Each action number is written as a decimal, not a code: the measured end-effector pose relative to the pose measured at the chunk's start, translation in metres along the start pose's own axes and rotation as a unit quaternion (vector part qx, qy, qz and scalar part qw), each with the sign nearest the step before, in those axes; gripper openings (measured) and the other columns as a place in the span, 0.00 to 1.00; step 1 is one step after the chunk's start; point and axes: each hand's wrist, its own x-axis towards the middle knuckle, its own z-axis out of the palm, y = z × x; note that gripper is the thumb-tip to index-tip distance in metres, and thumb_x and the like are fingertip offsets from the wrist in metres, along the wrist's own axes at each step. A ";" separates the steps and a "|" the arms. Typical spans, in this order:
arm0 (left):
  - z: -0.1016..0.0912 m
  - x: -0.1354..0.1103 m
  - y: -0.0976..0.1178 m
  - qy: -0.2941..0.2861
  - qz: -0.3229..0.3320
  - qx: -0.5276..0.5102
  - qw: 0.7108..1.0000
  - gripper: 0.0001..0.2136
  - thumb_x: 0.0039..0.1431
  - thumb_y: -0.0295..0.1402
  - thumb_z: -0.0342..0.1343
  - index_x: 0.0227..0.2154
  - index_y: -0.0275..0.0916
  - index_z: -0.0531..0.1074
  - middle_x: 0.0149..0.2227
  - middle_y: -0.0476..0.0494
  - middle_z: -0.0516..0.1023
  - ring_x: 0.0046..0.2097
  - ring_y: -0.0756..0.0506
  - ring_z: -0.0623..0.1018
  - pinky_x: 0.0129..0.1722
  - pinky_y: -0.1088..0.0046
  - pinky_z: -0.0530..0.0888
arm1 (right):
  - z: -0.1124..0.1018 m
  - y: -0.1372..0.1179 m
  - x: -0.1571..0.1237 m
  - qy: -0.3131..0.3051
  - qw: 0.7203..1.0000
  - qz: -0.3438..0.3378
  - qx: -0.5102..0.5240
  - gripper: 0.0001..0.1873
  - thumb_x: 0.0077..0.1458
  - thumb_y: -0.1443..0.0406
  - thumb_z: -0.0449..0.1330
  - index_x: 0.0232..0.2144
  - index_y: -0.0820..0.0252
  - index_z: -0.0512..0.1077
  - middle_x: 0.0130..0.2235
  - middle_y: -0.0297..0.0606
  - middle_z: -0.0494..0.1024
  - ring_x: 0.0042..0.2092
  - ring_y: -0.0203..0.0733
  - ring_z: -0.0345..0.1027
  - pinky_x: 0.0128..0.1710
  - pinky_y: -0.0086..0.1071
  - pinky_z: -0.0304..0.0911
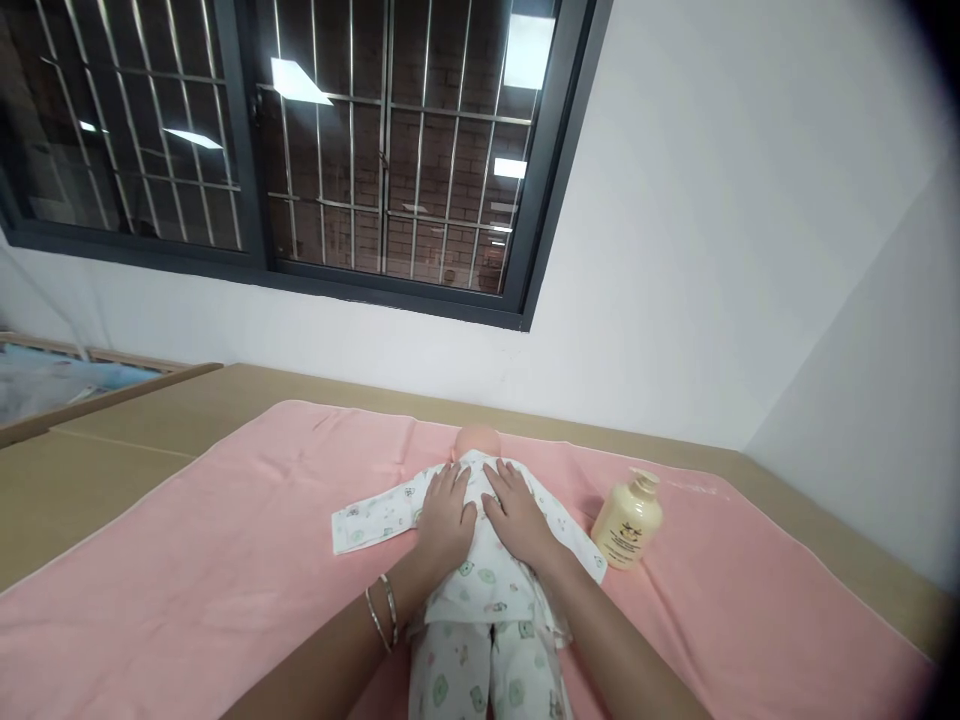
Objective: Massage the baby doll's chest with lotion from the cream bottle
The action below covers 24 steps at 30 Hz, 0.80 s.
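A baby doll [478,440] lies on a pink blanket [277,540], its head toward the wall. It wears a white printed top [480,590] with long sleeves spread to both sides, and matching trousers [450,680]. My left hand [447,515] rests flat on the left side of the doll's chest, fingers stretched out. On the right side of the chest lies my right hand [519,515], also flat with its fingers extended. Both palms press on the cloth and grip nothing. The doll's face is not visible.
A cream pump bottle [630,520] stands on the blanket beside the right sleeve. The wooden table edge [637,435] meets a white wall [675,250] under a dark-framed barred window [397,290]. At far left is a wooden-edged bed or tray [75,380] with bluish material.
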 end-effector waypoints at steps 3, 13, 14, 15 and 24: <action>-0.006 0.000 0.005 0.022 0.031 0.013 0.999 0.22 0.55 0.25 0.45 0.53 0.35 0.68 0.58 0.35 0.68 0.60 0.37 0.66 0.61 0.51 0.62 | -0.003 -0.006 -0.003 -0.014 0.999 -0.031 -0.035 0.27 0.65 0.64 0.46 0.65 0.61 0.54 0.67 0.42 0.48 0.67 0.48 0.36 0.65 0.43 0.37; -0.009 0.001 0.009 0.037 -0.011 0.009 0.999 0.16 0.59 0.29 0.45 0.47 0.36 0.70 0.48 0.35 0.72 0.51 0.38 0.71 0.51 0.54 0.70 | -0.025 -0.037 -0.018 -0.039 0.995 0.037 -0.081 0.25 0.66 0.60 0.47 0.62 0.61 0.61 0.60 0.49 0.62 0.62 0.52 0.54 0.57 0.43 0.55; -0.005 0.002 0.007 0.036 -0.017 0.009 0.999 0.17 0.59 0.30 0.45 0.50 0.35 0.69 0.51 0.34 0.71 0.53 0.37 0.70 0.53 0.53 0.68 | -0.023 -0.030 -0.014 -0.031 0.997 0.040 -0.063 0.25 0.66 0.59 0.46 0.62 0.60 0.60 0.61 0.48 0.61 0.63 0.52 0.52 0.58 0.43 0.53; -0.002 0.003 0.004 0.035 -0.020 0.009 0.999 0.18 0.60 0.31 0.45 0.52 0.35 0.67 0.54 0.33 0.69 0.56 0.36 0.68 0.55 0.51 0.67 | -0.020 -0.023 -0.011 -0.022 0.998 0.038 -0.048 0.26 0.67 0.57 0.46 0.63 0.60 0.59 0.62 0.47 0.59 0.64 0.51 0.49 0.60 0.43 0.51; -0.001 0.006 -0.002 0.018 0.072 -0.019 0.997 0.19 0.60 0.28 0.43 0.52 0.38 0.69 0.57 0.38 0.70 0.60 0.39 0.66 0.61 0.50 0.61 | 0.003 -0.026 -0.006 0.027 0.998 -0.016 -0.055 0.26 0.62 0.68 0.47 0.62 0.64 0.59 0.65 0.45 0.54 0.66 0.51 0.42 0.64 0.46 0.39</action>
